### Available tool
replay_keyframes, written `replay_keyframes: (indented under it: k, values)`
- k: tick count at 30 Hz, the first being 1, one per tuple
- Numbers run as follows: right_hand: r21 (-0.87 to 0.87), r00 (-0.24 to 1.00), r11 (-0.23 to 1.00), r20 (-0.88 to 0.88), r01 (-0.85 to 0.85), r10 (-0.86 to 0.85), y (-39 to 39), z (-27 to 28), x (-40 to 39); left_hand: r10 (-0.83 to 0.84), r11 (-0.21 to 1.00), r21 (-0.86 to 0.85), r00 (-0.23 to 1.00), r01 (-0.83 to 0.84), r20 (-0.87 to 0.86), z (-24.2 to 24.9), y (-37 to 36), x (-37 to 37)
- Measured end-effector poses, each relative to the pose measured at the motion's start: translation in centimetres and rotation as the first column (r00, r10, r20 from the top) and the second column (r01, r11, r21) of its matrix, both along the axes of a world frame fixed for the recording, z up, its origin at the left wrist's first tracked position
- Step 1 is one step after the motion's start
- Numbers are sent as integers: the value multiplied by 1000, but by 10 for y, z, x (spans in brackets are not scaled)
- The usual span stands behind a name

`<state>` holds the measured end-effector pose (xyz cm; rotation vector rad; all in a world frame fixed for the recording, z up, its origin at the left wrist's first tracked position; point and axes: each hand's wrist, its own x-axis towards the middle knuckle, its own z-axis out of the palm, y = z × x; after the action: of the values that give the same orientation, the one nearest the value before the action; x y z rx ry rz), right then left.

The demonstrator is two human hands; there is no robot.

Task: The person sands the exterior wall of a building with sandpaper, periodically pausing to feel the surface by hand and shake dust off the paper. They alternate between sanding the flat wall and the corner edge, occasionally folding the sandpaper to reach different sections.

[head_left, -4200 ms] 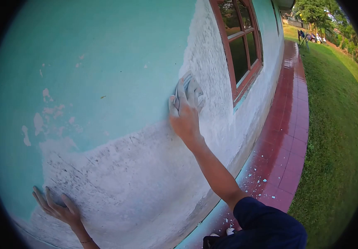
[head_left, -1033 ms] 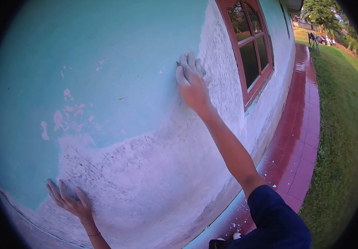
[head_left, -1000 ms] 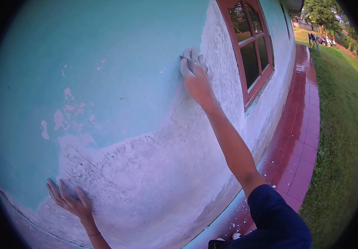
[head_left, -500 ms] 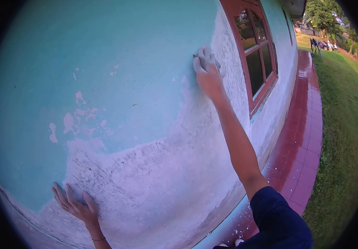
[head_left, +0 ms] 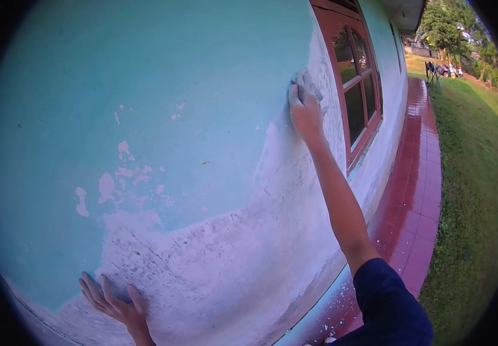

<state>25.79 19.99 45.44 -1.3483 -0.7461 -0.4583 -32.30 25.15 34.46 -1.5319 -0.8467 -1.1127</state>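
Note:
The wall (head_left: 162,75) before me has turquoise paint above and a bare whitish patch with dark scuffs below and to the right. My right hand (head_left: 305,106), dusty grey on the fingers, is pressed to the wall near the paint's ragged edge, left of the window. Its fingers are closed on a thin grey piece that looks like sandpaper (head_left: 293,82), mostly hidden beneath them. Lower left, my left hand (head_left: 113,301) lies against the wall with fingers spread, holding nothing, where paint meets bare surface.
A brown-framed window (head_left: 356,86) is set in the wall to the right. Below runs a red tiled walkway (head_left: 402,213), with white flakes scattered near the wall's foot. Grass (head_left: 462,190) borders it. A rack (head_left: 433,74) and parked motorbikes (head_left: 451,71) stand far off.
The view has shifted, so the wall appears lower and farther right. Against the wall, my right hand has slid slightly upward. My left hand stays at about the same place.

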Motion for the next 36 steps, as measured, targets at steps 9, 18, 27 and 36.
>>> replay_keyframes:
  k: [9, 18, 27, 36]
  values:
    - [-237, 931, 965, 365, 108, -14, -31, -109, -137, 45, 999, 2, 999, -45, 0, -4, 0, -1]
    - [117, 991, 985, 52, -126, 120, -22, 24, 20, 46, 999, -10, 999, -46, -21, 1, -3, -1]
    - [91, 980, 985, 153, -145, 130, 0, -18, 15, 48, 998, -26, 999, -48, -21, 0, -2, 0]
    - [-81, 934, 997, 356, 16, 14, -18, -70, -75, 71, 997, -15, 997, -71, -15, -6, 0, -1]
